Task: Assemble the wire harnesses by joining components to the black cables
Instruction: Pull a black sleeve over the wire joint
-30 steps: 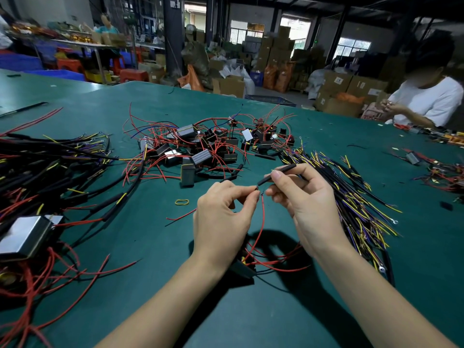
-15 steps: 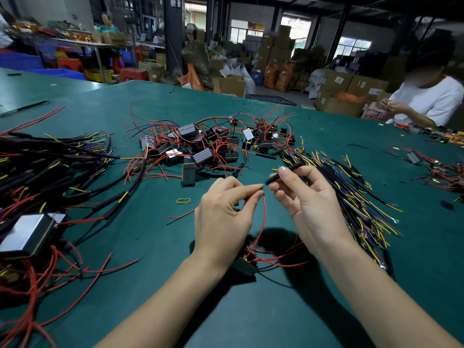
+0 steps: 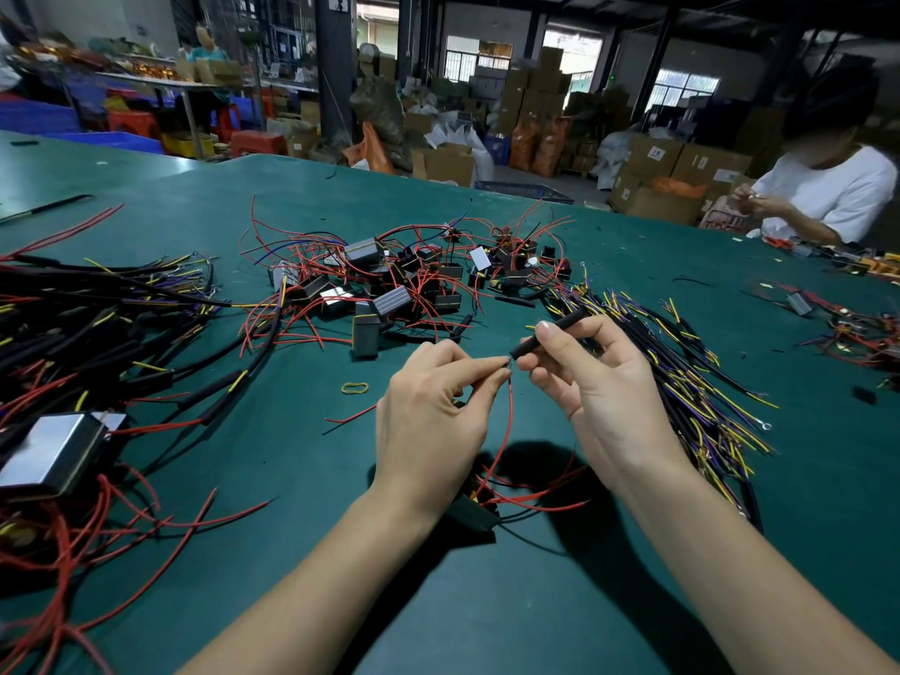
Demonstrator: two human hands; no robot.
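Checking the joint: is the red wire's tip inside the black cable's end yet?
Cannot tell. Red wire meets black cable; the left hand hides the tip.

The black component (image 3: 475, 516) near the wrists lies partly hidden under the left hand (image 3: 431, 426). Whether the red wire (image 3: 506, 431) tip touches the black cable (image 3: 550, 333) end is too small to tell. The left edge cuts off the wire pile (image 3: 73, 333).

Both forearms forward, left hand (image 3: 433, 411) and right hand (image 3: 591, 382) raised, fingers pinched, tips nearly meeting.
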